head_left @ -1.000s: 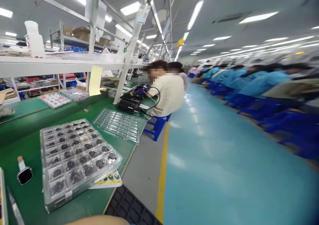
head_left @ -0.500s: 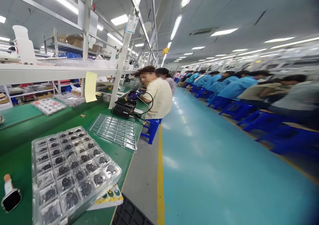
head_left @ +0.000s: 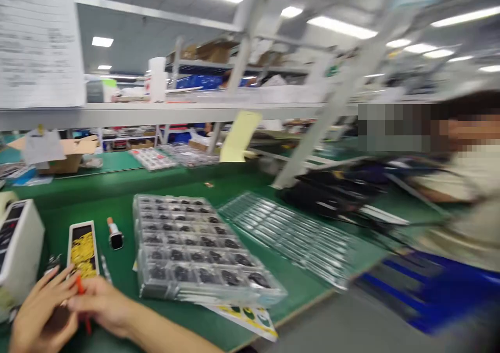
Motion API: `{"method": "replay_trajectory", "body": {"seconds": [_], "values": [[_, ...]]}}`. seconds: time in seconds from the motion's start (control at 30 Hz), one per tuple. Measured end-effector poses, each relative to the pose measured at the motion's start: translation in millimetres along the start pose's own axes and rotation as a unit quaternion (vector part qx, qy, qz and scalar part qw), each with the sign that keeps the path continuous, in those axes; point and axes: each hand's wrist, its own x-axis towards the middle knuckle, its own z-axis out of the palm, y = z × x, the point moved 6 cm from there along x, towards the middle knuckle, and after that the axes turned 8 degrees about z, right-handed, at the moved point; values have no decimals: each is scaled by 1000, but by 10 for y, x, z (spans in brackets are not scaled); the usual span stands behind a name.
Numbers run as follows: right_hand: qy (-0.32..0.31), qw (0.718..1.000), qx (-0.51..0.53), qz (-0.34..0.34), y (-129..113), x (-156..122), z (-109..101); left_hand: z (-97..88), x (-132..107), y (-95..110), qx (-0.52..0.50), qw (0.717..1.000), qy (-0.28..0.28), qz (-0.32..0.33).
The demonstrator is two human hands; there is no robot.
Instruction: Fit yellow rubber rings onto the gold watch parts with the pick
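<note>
My left hand is at the lower left, its fingers bent toward my right hand. Whatever lies between its fingertips is too blurred to make out. Close against it, my right hand is closed on a thin orange-red tool, whose kind is unclear. Just beyond the hands stands a narrow white box of small yellow pieces. A smartwatch-like device with a short strap lies right of that box. Clear compartment trays holding round black parts are stacked farther right.
A white machine stands at the left edge. An empty clear tray lies toward the bench's right edge, near black equipment. A shelf with a yellow note crosses above. Another person sits at right.
The view has swung left, away from the aisle and toward the bench. Both my hands, the yellow pieces and the white machine now show. The trays appear farther right.
</note>
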Motion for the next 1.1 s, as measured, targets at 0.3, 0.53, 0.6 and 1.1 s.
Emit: {"method": "replay_trajectory", "body": {"seconds": [0.3, 0.53, 0.6, 1.1], "values": [[49, 998, 42, 22, 33, -59, -83, -9, 31, 108, -54, 998, 17, -30], [61, 997, 25, 26, 44, -100, -86, 1, -25, 115, -95, 995, 17, -31], [68, 997, 19, 28, 30, -101, -87, 4, -27, 101, -100, 994, 20, -41], [184, 934, -296, -82, -765, -235, -147, -108, 43, -201, -343, 904, -16, -256]]}}
